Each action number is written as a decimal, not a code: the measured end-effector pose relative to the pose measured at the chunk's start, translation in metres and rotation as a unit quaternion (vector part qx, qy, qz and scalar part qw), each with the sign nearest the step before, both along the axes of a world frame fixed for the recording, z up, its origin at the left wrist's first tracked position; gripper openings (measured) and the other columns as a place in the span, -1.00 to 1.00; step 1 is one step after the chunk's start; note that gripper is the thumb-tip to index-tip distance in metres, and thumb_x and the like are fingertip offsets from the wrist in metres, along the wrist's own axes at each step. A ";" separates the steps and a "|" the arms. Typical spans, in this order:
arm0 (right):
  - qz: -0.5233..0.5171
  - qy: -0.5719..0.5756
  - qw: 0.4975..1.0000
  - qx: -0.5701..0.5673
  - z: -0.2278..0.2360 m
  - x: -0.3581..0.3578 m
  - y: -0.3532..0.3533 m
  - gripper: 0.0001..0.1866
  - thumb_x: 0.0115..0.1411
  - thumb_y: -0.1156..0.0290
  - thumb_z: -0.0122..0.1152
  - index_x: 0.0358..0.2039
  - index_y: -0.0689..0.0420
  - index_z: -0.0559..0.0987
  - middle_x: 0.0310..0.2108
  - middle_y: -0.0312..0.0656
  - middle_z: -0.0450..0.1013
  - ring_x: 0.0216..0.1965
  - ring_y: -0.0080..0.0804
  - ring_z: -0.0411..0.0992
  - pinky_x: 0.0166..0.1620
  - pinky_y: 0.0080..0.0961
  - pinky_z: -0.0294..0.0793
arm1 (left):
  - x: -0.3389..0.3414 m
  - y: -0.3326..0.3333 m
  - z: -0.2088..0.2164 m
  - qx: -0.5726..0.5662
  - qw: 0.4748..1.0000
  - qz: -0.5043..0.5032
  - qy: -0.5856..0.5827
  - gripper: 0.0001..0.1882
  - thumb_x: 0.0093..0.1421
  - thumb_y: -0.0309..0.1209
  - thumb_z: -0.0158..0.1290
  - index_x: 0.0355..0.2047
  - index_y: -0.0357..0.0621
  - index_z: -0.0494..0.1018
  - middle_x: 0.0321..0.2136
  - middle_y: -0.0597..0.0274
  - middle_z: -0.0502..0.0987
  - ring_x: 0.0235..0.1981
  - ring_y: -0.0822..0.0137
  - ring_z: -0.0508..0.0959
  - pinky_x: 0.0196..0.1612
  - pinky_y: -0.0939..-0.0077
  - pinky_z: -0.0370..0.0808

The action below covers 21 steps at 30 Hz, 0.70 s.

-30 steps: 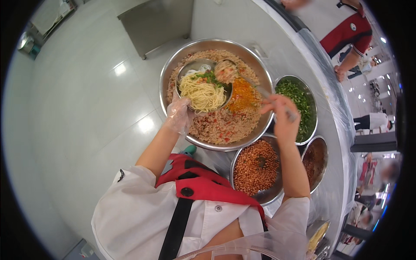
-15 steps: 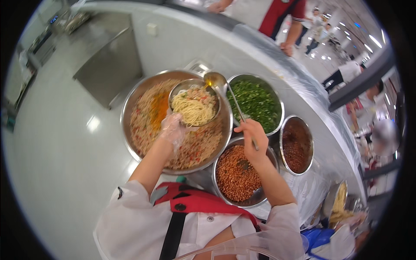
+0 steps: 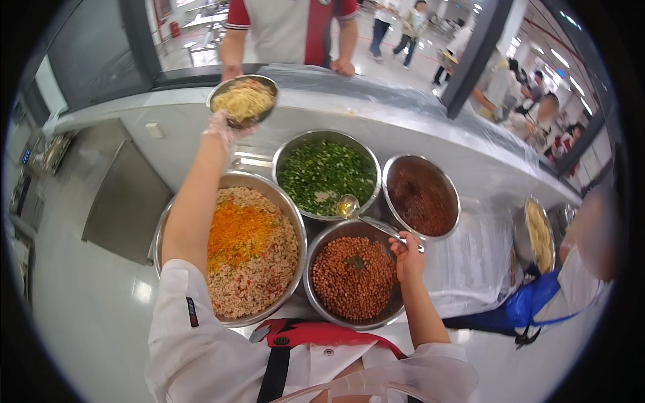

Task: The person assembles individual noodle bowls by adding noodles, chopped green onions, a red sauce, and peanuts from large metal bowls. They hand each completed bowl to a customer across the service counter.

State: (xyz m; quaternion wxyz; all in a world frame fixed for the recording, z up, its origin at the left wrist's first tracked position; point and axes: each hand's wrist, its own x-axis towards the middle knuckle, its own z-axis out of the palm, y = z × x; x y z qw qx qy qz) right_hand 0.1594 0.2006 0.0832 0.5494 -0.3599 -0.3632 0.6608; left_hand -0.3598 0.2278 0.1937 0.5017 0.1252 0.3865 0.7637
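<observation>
My left hand (image 3: 225, 131), in a clear plastic glove, holds a small metal bowl (image 3: 271, 91) of pale noodles (image 3: 243, 101) with bits of topping, out at the ledge. A person's hand (image 3: 232, 71) is right behind the bowl; whether it touches is hidden. My bare right hand (image 3: 407, 258) grips a metal ladle (image 3: 379, 226) by its handle. Its yellowish, oily cup hangs at the near rim of a basin (image 3: 367, 152) of chopped greens (image 3: 316, 168). Below the ladle stands a basin of brown beans or nuts (image 3: 353, 282), near my right wrist.
A large basin (image 3: 302, 235) of minced topping (image 3: 262, 279) with orange oil stands left. Dark red sauce (image 3: 420, 198) fills another basin, right. A plastic-covered ledge (image 3: 376, 87) runs behind, with a person (image 3: 285, 33) beyond. Another person (image 3: 544, 302) is right, beside a pale-filled basin (image 3: 537, 228).
My left hand has carried the noodle bowl from over the large basin up and away to the ledge. The ladle has moved off the bowl toward the greens. My view has turned.
</observation>
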 end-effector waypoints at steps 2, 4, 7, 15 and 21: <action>-0.014 0.001 0.999 -0.030 -0.003 0.008 -0.006 -0.80 0.26 0.40 -0.10 -0.28 0.28 0.40 -0.45 -0.01 0.47 -0.52 -0.42 0.43 -0.35 -0.56 0.42 | -0.047 0.017 -0.016 0.047 0.999 -0.001 0.024 -0.57 0.26 -0.26 -0.39 0.12 -0.01 0.16 0.06 0.04 0.31 -0.01 -0.10 0.40 -0.18 -0.25 0.44; -0.052 -0.027 0.998 -0.036 -0.009 0.034 -0.011 -0.80 0.25 0.38 -0.09 -0.28 0.27 0.40 -0.45 -0.03 0.47 -0.53 -0.45 0.42 -0.38 -0.61 0.37 | -0.006 0.038 0.007 -0.024 0.999 0.031 -0.013 -0.56 0.29 -0.21 -0.44 0.14 0.04 0.14 0.11 0.12 0.27 0.08 -0.05 0.32 -0.05 -0.31 0.30; -0.067 -0.021 0.997 -0.035 -0.007 0.050 -0.011 -0.79 0.26 0.38 -0.11 -0.29 0.27 0.41 -0.45 -0.03 0.47 -0.52 -0.46 0.42 -0.40 -0.61 0.34 | 0.000 0.046 0.020 -0.027 0.999 0.044 0.009 -0.55 0.30 -0.12 -0.44 0.10 0.06 0.23 0.06 0.13 0.33 0.06 0.00 0.35 -0.08 -0.26 0.36; -0.145 -0.042 0.988 0.013 -0.006 0.089 0.043 -0.78 0.24 0.38 -0.09 -0.29 0.28 0.44 -0.50 -0.08 0.46 -0.50 -0.46 0.43 -0.37 -0.61 0.38 | 0.013 0.071 0.062 0.117 0.989 0.092 -0.012 -0.53 0.14 -0.42 -0.22 0.08 -0.31 0.14 0.12 -0.08 0.18 0.10 -0.10 0.25 0.08 -0.24 0.25; -0.156 -0.216 0.963 0.048 -0.042 0.075 0.161 -0.78 0.18 0.38 0.01 -0.31 0.29 0.50 -0.57 -0.16 0.48 -0.54 -0.47 0.48 -0.43 -0.61 0.39 | 0.026 0.111 -0.005 -0.074 0.997 -0.018 0.004 -0.55 0.14 -0.38 -0.16 -0.05 -0.49 0.14 0.09 -0.26 0.11 0.10 -0.22 0.18 0.17 -0.14 0.16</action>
